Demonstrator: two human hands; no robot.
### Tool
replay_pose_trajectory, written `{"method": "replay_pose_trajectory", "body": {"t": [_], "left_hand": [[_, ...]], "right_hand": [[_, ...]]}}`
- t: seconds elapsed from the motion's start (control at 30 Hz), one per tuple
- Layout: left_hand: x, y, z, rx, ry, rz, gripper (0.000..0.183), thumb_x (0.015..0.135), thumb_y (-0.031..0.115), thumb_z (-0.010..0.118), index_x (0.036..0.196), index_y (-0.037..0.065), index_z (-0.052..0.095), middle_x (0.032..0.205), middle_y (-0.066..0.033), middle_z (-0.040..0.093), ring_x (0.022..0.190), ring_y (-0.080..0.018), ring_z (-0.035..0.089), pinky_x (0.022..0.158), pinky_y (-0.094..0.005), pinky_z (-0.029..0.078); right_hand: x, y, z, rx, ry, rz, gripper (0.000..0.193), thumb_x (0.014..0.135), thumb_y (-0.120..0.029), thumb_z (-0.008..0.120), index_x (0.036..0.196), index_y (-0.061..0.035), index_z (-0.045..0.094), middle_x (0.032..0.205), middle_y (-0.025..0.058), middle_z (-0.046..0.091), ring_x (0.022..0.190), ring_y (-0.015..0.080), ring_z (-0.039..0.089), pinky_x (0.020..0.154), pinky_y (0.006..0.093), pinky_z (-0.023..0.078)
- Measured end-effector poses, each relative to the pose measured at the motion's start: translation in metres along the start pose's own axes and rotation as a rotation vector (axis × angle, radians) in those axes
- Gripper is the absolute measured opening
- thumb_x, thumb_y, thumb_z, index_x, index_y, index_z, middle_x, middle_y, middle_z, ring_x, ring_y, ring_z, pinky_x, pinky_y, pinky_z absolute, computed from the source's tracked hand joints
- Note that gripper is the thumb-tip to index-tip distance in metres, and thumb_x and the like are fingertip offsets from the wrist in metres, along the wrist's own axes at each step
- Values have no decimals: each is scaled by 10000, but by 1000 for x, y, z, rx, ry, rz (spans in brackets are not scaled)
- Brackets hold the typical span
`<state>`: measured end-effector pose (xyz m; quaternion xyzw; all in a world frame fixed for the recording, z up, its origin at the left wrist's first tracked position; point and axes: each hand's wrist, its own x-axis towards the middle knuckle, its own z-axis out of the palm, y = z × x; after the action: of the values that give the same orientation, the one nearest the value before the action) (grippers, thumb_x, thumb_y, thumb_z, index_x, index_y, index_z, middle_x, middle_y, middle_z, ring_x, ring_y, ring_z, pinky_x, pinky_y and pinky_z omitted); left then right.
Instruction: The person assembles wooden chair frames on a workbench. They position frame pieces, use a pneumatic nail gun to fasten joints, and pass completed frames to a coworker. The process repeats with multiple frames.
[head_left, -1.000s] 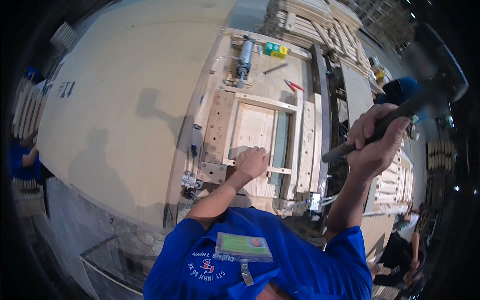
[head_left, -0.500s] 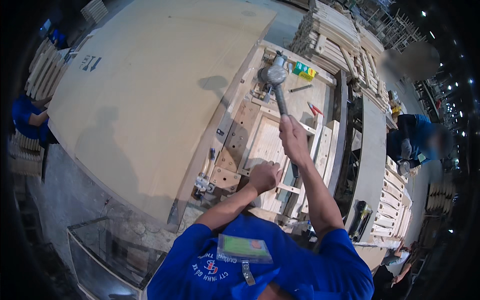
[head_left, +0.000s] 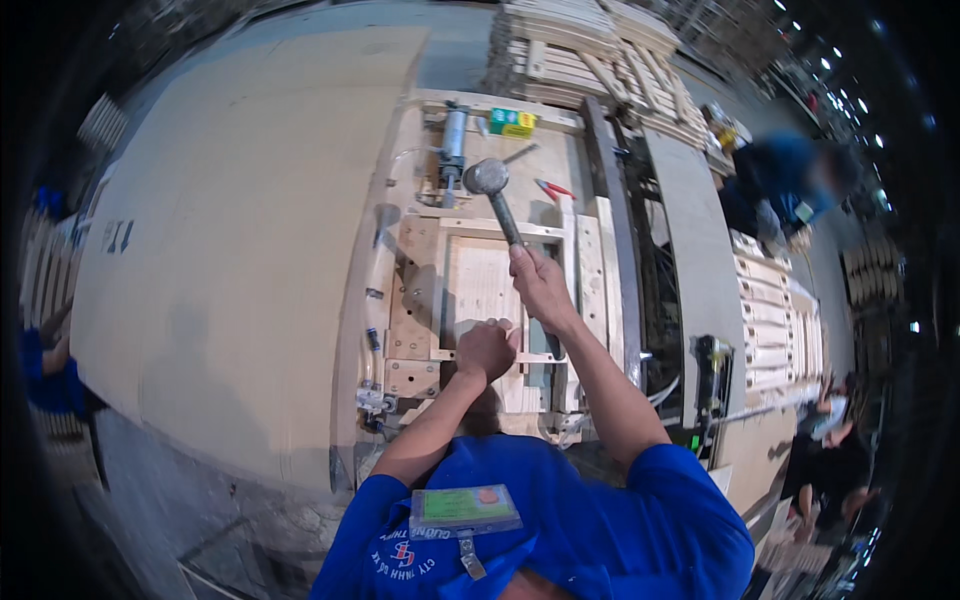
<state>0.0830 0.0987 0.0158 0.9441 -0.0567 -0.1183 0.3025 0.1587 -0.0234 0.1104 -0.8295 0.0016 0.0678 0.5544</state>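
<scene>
My right hand point(head_left: 541, 290) is wrapped round the handle of a mallet point(head_left: 488, 177). The mallet's rounded grey head is raised above the far part of a light wooden frame point(head_left: 440, 290), and the handle's butt sticks out below my fist. My left hand point(head_left: 486, 348) is closed over the near part of that frame, next to its cross rail. Whatever its fingers grip is hidden. The frame lies in a wooden jig, beside a drilled wooden block point(head_left: 411, 275) on its left.
A large pale board point(head_left: 230, 250) fills the left side. Beyond the frame are an air cylinder point(head_left: 453, 140), a green-yellow box point(head_left: 512, 122) and red-handled pliers point(head_left: 554, 188). A power tool point(head_left: 711, 365) lies at right. Stacked wooden parts point(head_left: 560, 55) stand behind; other people work on both sides.
My view has turned, so the bench appears farther left. The mallet has come down and a little closer to me. My left hand stays closed at the frame.
</scene>
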Motion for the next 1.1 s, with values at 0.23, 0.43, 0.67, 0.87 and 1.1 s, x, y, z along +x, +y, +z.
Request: {"method": "replay_pose_trajectory", "body": {"t": [0.23, 0.43, 0.67, 0.87, 1.1], "left_hand": [[-11, 23, -11, -5, -26, 39, 349, 1024, 355, 602, 1164, 62, 730, 1164, -211, 744, 1120, -385, 703, 979, -524, 551], [-9, 30, -3, -58, -7, 69, 339, 1033, 390, 587, 1113, 109, 760, 1106, -156, 756, 1089, -400, 698, 961, -538, 532], [-12, 26, -6, 9, 25, 110, 334, 1043, 393, 602, 1096, 112, 775, 1062, -151, 758, 1036, -386, 709, 916, -517, 542], [-20, 23, -2, 1, 112, 157, 316, 1033, 383, 615, 1074, 118, 780, 1036, -146, 768, 998, -381, 720, 885, -520, 552], [-15, 18, 2, -16, 84, 174, 288, 1025, 363, 616, 1053, 125, 777, 1026, -145, 771, 972, -391, 725, 861, -523, 559]], "right_hand": [[-33, 55, -97, -459, 577, 65, 408, 1069, -397, 599, 1021, -6, 703, 824, 271, 714, 815, 482, 709, 729, 536, 534], [-52, 123, -129, -734, 631, 379, 368, 982, -352, 669, 1108, -11, 728, 1075, 272, 741, 1030, 457, 708, 880, 561, 567], [-84, 90, -159, -908, 401, 378, 474, 908, -393, 764, 1251, -67, 733, 1243, 211, 670, 1195, 398, 640, 947, 538, 551], [-172, 99, -243, -980, 879, 455, 594, 878, -328, 808, 1372, -46, 635, 1243, 241, 639, 1164, 421, 623, 967, 539, 521], [-218, 137, -284, -1054, 857, 508, 716, 881, -289, 815, 1441, -2, 475, 1230, 267, 646, 1155, 452, 626, 980, 538, 522]]}}
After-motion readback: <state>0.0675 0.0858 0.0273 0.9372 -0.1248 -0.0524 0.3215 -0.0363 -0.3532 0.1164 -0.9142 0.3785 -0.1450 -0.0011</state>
